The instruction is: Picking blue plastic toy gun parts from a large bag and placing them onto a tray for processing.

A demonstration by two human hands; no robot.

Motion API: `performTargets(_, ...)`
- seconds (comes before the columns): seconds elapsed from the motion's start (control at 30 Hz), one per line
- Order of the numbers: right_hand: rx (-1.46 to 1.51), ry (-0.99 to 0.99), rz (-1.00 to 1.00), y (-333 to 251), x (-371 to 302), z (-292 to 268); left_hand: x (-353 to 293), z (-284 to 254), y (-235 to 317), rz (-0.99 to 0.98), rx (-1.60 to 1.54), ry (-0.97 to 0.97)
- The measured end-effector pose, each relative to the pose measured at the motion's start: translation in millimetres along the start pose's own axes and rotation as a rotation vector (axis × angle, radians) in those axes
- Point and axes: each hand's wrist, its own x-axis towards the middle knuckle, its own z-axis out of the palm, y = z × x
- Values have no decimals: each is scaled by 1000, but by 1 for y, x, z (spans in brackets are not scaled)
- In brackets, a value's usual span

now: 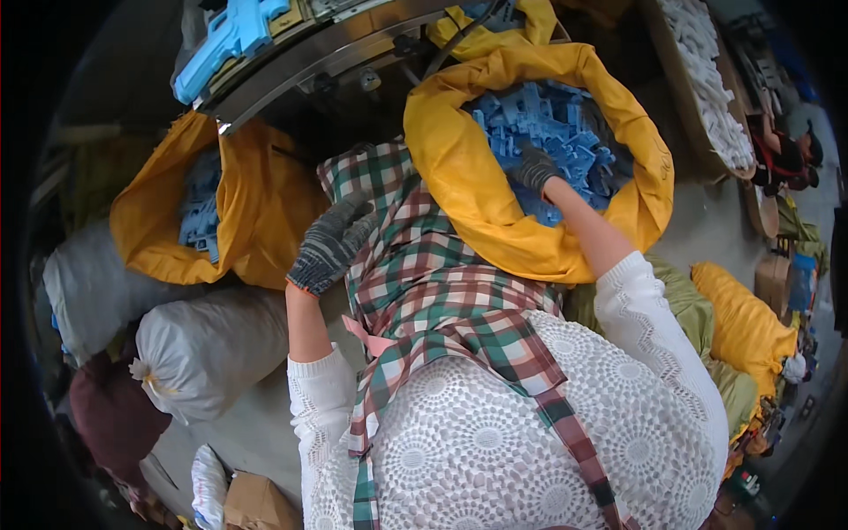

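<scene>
My right hand [534, 168], in a dark grey knit glove, reaches into a yellow sack [446, 159] with a rolled-down rim. Light blue plastic pieces [565, 132] fill the sack, and the hand touches them. Its fingertips are hard to make out, so any hold on a piece cannot be told. My left hand [331, 245], gloved alike, hovers beside the checked apron [424, 238] over my lap. Its fingers are stretched out and somewhat apart, with nothing seen in them. On the metal-edged bench [327, 57] ahead lies a light blue toy pistol [231, 44].
Left of my lap stands another yellow sack [256, 203] with blue pieces inside. A tied white sack [212, 349] and a cardboard box [258, 503] lie on the floor. At right are a long bin of white pieces [702, 79], a full yellow sack [742, 309] and another person [784, 155].
</scene>
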Motion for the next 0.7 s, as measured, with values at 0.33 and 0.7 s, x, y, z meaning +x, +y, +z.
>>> performTargets(0.33,179,318,-399,-54,-72,-150,-6,39,45,96,-454,-166)
performTargets(0.7,701,89,-1120,-152,-130,-163,3,17,61,-31,-1375,32)
